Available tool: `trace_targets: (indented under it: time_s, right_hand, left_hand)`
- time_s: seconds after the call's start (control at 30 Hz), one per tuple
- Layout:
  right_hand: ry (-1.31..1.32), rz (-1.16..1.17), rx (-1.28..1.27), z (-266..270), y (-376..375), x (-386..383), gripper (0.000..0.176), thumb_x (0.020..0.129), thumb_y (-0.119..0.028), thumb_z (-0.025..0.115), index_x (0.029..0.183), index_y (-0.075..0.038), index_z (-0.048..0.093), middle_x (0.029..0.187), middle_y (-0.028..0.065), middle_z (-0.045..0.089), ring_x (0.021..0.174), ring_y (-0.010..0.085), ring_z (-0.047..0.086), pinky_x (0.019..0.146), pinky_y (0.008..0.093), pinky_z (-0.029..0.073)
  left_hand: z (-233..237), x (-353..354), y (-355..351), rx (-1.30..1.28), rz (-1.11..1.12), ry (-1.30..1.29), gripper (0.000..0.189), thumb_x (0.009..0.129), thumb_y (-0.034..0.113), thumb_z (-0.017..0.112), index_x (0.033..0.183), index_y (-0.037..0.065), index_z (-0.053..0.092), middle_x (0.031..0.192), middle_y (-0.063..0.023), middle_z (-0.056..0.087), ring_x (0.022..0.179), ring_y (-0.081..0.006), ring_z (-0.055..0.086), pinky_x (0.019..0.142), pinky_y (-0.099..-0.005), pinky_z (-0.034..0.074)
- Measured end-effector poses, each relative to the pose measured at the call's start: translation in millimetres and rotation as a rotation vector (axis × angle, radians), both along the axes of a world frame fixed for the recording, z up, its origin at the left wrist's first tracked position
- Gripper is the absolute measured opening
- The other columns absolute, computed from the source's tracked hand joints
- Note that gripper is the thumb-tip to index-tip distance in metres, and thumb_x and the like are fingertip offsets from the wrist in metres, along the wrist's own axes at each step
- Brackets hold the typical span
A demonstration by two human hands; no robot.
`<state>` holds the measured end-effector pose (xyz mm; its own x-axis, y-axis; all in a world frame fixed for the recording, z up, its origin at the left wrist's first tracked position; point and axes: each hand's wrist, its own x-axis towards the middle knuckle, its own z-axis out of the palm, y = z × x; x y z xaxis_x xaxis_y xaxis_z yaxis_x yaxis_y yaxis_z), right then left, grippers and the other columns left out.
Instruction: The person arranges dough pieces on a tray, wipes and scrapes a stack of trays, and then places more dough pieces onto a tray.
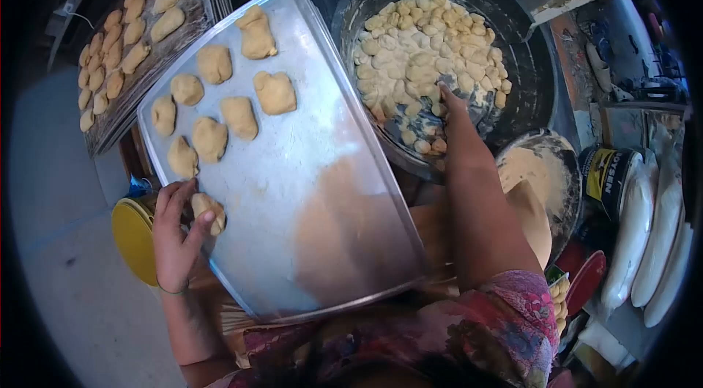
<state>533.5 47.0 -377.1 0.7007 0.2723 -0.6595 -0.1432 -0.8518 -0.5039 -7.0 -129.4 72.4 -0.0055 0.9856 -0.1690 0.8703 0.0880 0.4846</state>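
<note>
A large metal baking tray (pixel 293 168) lies tilted before me, with several dough pieces (pixel 239 117) in rows on its far left part. At its left edge, my left hand (pixel 174 230) has thumb and fingers around a dough piece (pixel 209 213). My right arm reaches into a wide black basin (pixel 523 80) holding many small floured dough lumps (pixel 421 58). My right hand (pixel 450 104) is down at the near side of the lumps; its fingers are mostly hidden, so I cannot make out whether they grip anything.
Another dark tray (pixel 165 54) with several longer dough pieces stands at the back left. A yellow round lid or container (pixel 133 241) is below it. On the right are a tub of flour-like powder (pixel 542 175), a black labelled bucket (pixel 606 175) and long white plastic-wrapped packs (pixel 635 227).
</note>
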Motion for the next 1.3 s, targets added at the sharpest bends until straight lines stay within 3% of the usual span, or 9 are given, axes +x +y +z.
trace_targets:
  time_s: [0.2,0.3,0.43,0.6,0.8,0.87,1.0,1.1,1.3]
  right_hand:
    - [-0.387,0.508,-0.213,39,-10,-86,0.085,0.071,-0.04,0.082,0.14,-0.01,0.042,0.122,0.0204,0.057,0.116,0.031,0.054,0.065,0.0401,0.055]
    - [0.265,0.689,0.077,17,-36,-41,0.064,0.077,-0.033,0.077,0.13,-0.008,0.049,0.107,0.0152,0.061,0.096,0.0251,0.059,0.06,0.0332,0.052]
    - [0.446,0.878,-0.076,51,-58,12,0.053,0.08,-0.031,0.075,0.121,-0.007,0.052,0.096,0.008,0.059,0.077,0.02,0.058,0.068,0.0339,0.051]
    - [-0.396,0.732,-0.157,-12,-102,-13,0.086,0.067,-0.041,0.084,0.134,-0.003,0.046,0.121,0.0156,0.06,0.113,0.0291,0.055,0.087,0.0498,0.048]
    - [-0.167,1.731,-0.221,36,-71,-76,0.054,0.07,-0.036,0.075,0.111,-0.003,0.064,0.111,0.0207,0.067,0.094,0.0359,0.066,0.082,0.0439,0.051]
    - [-0.119,1.388,-0.063,29,-51,-60,0.037,0.071,-0.03,0.07,0.097,-0.003,0.069,0.098,0.0202,0.069,0.092,0.032,0.067,0.08,0.0398,0.052]
    - [-0.271,0.715,0.112,52,-17,-34,0.078,0.064,-0.034,0.084,0.131,-0.011,0.052,0.147,0.0283,0.036,0.123,0.037,0.05,0.094,0.0405,0.048]
    - [-0.269,0.872,0.08,24,-22,-54,0.102,0.067,-0.041,0.083,0.15,-0.023,0.026,0.154,0.0222,0.021,0.137,0.0412,0.031,0.106,0.0472,0.037]
    - [-0.409,1.121,-0.138,71,-55,-127,0.106,0.063,-0.036,0.085,0.149,-0.027,0.024,0.145,0.0216,0.031,0.132,0.043,0.036,0.102,0.0549,0.041]
  left_hand:
    - [-6,-4,5,-0.055,0.025,-0.064,0.053,0.083,0.029,0.07,0.124,-0.003,0.059,0.119,-0.0142,0.051,0.111,-0.0266,0.052,0.097,-0.0365,0.042]
    - [-2,-3,5,-0.064,0.004,-0.028,0.055,0.083,0.031,0.069,0.125,-0.002,0.058,0.121,-0.0139,0.051,0.112,-0.026,0.051,0.097,-0.0358,0.042]
    - [2,0,-1,-0.064,-0.015,-0.009,0.051,0.082,0.02,0.071,0.126,-0.002,0.058,0.124,-0.0143,0.051,0.112,-0.026,0.054,0.096,-0.0349,0.044]
    - [3,-1,-10,-0.042,-0.027,-0.035,0.058,0.082,0.022,0.072,0.132,0.001,0.054,0.13,-0.0157,0.049,0.115,-0.0293,0.054,0.099,-0.0363,0.044]
    - [-2,14,-18,0.203,-0.088,0.193,0.065,0.083,0.034,0.071,0.138,0.007,0.05,0.141,-0.0169,0.042,0.129,-0.0348,0.042,0.107,-0.0431,0.036]
    - [-2,29,-22,0.215,-0.143,0.205,0.07,0.082,0.047,0.071,0.138,0.011,0.051,0.147,-0.0172,0.037,0.137,-0.0394,0.034,0.112,-0.0501,0.028]
    - [-18,64,-35,0.188,-0.543,0.271,0.07,0.081,0.051,0.069,0.139,0.016,0.051,0.152,-0.0163,0.033,0.141,-0.0401,0.028,0.113,-0.0545,0.023]
    - [-39,81,-45,0.118,-0.681,0.209,0.071,0.08,0.052,0.068,0.141,0.021,0.049,0.154,-0.0133,0.032,0.143,-0.0388,0.025,0.113,-0.0564,0.022]
    - [-46,85,-38,0.085,-0.714,0.182,0.071,0.079,0.051,0.068,0.141,0.023,0.049,0.153,-0.0117,0.034,0.143,-0.0356,0.026,0.114,-0.0543,0.021]
